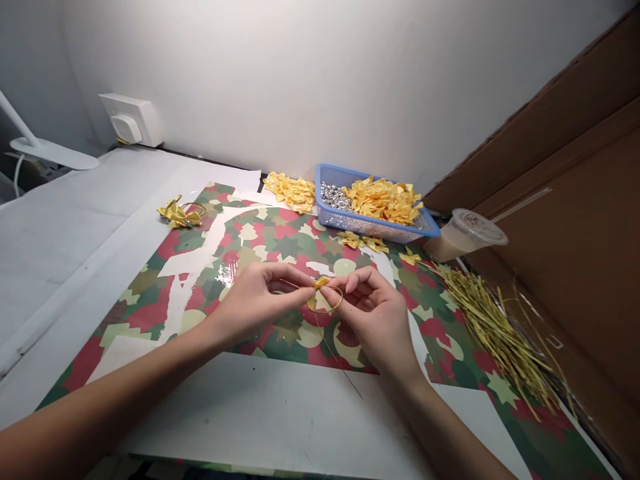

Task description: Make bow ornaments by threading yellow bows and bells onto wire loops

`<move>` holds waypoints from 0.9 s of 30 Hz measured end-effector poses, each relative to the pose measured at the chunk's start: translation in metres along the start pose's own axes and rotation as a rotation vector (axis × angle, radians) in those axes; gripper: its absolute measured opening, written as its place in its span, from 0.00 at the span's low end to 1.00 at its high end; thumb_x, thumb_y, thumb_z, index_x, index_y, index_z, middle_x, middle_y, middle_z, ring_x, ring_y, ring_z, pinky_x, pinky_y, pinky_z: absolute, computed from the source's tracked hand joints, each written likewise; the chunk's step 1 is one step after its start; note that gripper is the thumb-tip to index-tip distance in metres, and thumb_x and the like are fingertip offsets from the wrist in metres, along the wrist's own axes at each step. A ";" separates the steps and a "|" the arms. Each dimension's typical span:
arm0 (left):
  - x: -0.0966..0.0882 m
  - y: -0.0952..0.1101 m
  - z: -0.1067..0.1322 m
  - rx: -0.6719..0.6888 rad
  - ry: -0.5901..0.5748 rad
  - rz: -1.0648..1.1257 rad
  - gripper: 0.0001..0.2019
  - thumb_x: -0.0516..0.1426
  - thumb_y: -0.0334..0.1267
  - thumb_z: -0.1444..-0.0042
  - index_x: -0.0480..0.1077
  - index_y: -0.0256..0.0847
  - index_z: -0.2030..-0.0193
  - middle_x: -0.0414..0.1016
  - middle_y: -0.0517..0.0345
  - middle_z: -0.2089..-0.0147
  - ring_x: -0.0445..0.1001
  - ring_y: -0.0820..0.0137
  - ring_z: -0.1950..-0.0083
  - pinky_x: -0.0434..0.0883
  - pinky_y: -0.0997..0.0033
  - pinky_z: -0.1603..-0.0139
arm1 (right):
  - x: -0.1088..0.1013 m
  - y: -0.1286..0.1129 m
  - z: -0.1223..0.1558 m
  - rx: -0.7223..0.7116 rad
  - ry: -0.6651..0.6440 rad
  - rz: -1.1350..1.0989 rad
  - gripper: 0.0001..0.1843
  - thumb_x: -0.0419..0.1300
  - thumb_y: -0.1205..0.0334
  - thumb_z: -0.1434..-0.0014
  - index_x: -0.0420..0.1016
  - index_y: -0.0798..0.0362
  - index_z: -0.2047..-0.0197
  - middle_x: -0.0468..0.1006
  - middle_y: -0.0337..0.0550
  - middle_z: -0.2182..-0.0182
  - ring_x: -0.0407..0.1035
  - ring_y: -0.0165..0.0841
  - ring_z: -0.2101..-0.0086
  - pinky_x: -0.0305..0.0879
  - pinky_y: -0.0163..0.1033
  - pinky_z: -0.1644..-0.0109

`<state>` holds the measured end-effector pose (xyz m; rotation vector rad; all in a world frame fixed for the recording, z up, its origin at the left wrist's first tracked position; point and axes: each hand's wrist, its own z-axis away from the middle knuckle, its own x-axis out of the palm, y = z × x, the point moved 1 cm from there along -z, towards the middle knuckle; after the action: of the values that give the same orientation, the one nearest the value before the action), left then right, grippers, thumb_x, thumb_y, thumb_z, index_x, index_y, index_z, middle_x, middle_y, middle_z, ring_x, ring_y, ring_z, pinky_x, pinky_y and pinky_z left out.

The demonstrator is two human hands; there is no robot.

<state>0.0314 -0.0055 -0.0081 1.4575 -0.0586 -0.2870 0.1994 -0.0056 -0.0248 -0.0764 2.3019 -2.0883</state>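
Note:
My left hand (260,300) and my right hand (375,310) meet over a red, green and cream patterned sheet (210,267). Between their pinched fingertips is a small yellow ribbon bow (321,283) with a thin gold tie looped below it (327,308). Both hands grip the bow and the tie, and the fingers are closed. A thin gold strand trails down toward me from the loop.
A blue basket (370,227) at the back holds yellow bows and silver bits. More yellow bows (293,190) lie left of it. Finished bows (177,215) sit far left. A bundle of gold ties (495,327) lies right, by a lidded drink cup (463,237) and a cardboard wall (575,220).

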 end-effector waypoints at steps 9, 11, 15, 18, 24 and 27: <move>0.000 -0.002 -0.003 0.010 0.017 -0.007 0.07 0.61 0.37 0.49 0.79 0.38 0.65 0.82 0.54 0.64 0.80 0.66 0.61 0.76 0.76 0.63 | -0.001 -0.003 -0.003 0.157 0.011 -0.087 0.22 0.72 0.55 0.59 0.61 0.51 0.76 0.79 0.37 0.73 0.74 0.31 0.69 0.71 0.36 0.63; 0.000 -0.002 -0.003 0.024 0.022 -0.023 0.07 0.62 0.36 0.50 0.79 0.38 0.65 0.82 0.54 0.64 0.80 0.66 0.61 0.76 0.76 0.63 | -0.001 -0.002 -0.004 0.168 0.015 -0.084 0.22 0.73 0.55 0.60 0.61 0.51 0.76 0.79 0.37 0.73 0.74 0.31 0.69 0.71 0.37 0.63; 0.000 -0.002 -0.002 0.060 0.027 -0.051 0.07 0.61 0.38 0.49 0.79 0.38 0.65 0.82 0.55 0.65 0.80 0.67 0.62 0.76 0.76 0.62 | 0.000 -0.002 -0.003 0.156 0.016 -0.074 0.22 0.72 0.54 0.59 0.62 0.51 0.76 0.79 0.38 0.72 0.74 0.32 0.69 0.72 0.38 0.62; 0.000 -0.002 -0.002 0.055 0.021 -0.048 0.08 0.62 0.40 0.49 0.79 0.38 0.66 0.82 0.55 0.64 0.80 0.67 0.62 0.76 0.75 0.62 | 0.001 -0.001 -0.002 0.129 0.019 -0.067 0.21 0.72 0.54 0.59 0.62 0.51 0.76 0.79 0.38 0.72 0.74 0.32 0.68 0.72 0.39 0.62; 0.000 -0.003 -0.002 0.052 0.007 -0.047 0.10 0.62 0.42 0.50 0.78 0.39 0.66 0.82 0.54 0.64 0.80 0.66 0.61 0.76 0.73 0.61 | 0.003 0.000 0.000 0.077 0.020 -0.020 0.19 0.70 0.56 0.55 0.61 0.50 0.75 0.78 0.39 0.72 0.74 0.32 0.68 0.72 0.39 0.64; 0.000 -0.004 -0.002 0.058 0.010 -0.068 0.10 0.62 0.43 0.50 0.78 0.38 0.66 0.82 0.54 0.65 0.80 0.66 0.62 0.76 0.72 0.61 | 0.003 -0.001 0.002 0.063 0.016 -0.008 0.18 0.69 0.57 0.53 0.61 0.50 0.75 0.78 0.39 0.72 0.74 0.32 0.69 0.72 0.38 0.65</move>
<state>0.0311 -0.0043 -0.0124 1.5206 -0.0096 -0.3357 0.1963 -0.0077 -0.0241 -0.0684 2.2460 -2.1710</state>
